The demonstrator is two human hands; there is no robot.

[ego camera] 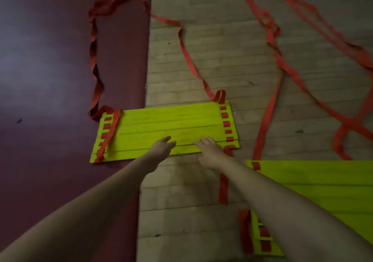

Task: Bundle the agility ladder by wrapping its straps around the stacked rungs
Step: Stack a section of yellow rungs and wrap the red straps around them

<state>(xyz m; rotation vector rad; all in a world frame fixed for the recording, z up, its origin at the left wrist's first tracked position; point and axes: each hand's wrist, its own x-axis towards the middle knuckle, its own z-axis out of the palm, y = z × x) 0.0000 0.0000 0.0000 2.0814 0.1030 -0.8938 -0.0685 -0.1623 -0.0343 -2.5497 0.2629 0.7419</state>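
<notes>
A fanned stack of yellow-green rungs (167,120) lies flat on the floor, half on wood and half on a dark red mat. Red straps (189,60) run from both of its ends and trail away across the floor in loose loops. One strap lies folded along the stack's left end (109,134). My left hand (161,148) reaches over the near edge of the stack with fingers loosely extended, holding nothing. My right hand (210,150) rests with straight fingers on the near rungs, close to the right end's strap slots (227,124).
A second set of yellow-green rungs (327,193) with red straps lies at the lower right, under my right forearm. More red strap (314,92) tangles across the wooden floor (201,211) at the right. The dark red mat (50,80) covers the left side.
</notes>
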